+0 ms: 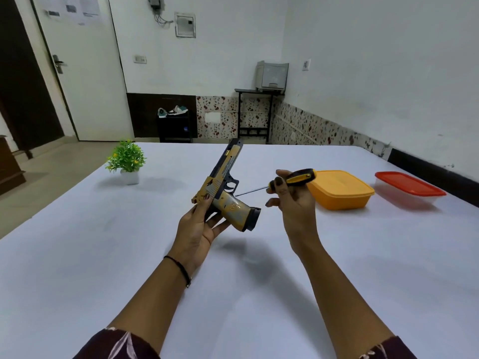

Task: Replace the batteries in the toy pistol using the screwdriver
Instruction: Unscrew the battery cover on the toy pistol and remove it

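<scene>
A gold and black toy pistol point(225, 182) is held above the white table point(103, 255), barrel pointing up and away, grip and black base turned to the right. My left hand point(199, 224) grips it from below at the rear of the slide. My right hand point(290, 200) holds a screwdriver point(298, 177) with a black and yellow handle. Its thin metal shaft points left, and the tip lies close to the pistol's trigger guard. No batteries are visible.
A closed orange box point(342, 190) sits just right of my right hand, and a clear box with a red lid point(409, 189) stands further right. A small potted plant point(128, 161) stands at the far left of the table.
</scene>
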